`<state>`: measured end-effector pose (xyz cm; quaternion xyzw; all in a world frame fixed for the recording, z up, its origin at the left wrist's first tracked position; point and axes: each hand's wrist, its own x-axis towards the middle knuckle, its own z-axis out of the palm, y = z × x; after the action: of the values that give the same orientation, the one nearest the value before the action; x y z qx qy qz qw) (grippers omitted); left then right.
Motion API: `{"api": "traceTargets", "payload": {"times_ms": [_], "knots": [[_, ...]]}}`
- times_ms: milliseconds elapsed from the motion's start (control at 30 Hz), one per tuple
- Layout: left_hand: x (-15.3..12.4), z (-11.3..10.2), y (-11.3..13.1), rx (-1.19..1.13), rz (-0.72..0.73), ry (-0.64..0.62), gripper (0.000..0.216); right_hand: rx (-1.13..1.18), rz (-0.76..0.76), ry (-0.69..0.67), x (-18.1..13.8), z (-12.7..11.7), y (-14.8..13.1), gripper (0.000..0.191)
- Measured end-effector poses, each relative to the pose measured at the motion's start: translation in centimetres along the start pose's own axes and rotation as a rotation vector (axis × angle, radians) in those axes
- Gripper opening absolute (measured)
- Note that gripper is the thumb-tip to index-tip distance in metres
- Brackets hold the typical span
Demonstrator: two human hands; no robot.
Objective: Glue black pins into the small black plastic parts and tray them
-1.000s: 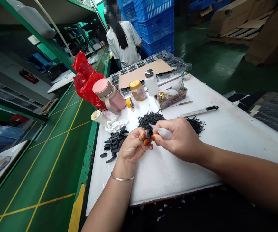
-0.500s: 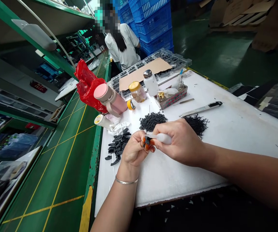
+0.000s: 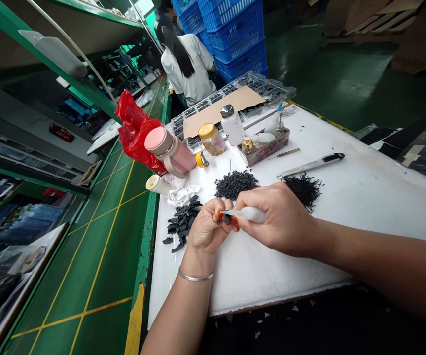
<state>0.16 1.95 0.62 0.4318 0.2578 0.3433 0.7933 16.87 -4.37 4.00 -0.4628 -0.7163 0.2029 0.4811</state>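
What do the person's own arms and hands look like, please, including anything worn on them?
The left hand and right hand are ungloved, and both forearms are bare, with no sleeves or cables in view. A thin silver-coloured bangle circles the left wrist; no band shows on the right wrist.

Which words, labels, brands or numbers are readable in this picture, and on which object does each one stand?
No text can be read.
The red sign in the background has marks, but they are too small and blurred.
The print on the patterned box is too blurred to read.
The white plastic bottle and the pink flask show no legible label.
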Motion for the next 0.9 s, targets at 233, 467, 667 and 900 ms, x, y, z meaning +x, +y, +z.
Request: {"api": "traceTargets", "payload": {"times_ms": [233, 467, 667, 900], "knots": [[-0.01, -0.26, -0.12, -0.010, 0.005, -0.017, 0.048, 0.025, -0.010, 0.001, 0.01, 0.12, 0.05, 0.009], [0.07, -0.10, -0.01, -0.010, 0.003, -0.017, 0.046, 0.026, -0.043, -0.013, 0.01, 0.19, 0.18, 0.009], [0.11, -0.24, -0.08, -0.014, 0.031, -0.045, 0.038, 0.007, -0.040, -0.012, 0.07, 0.21, 0.19, 0.009], [0.19, -0.27, 0.30, 0.136, 0.236, -0.043, 0.022, -0.049, 0.027, 0.025, 0.16, 0.12, 0.19, 0.010]]}}
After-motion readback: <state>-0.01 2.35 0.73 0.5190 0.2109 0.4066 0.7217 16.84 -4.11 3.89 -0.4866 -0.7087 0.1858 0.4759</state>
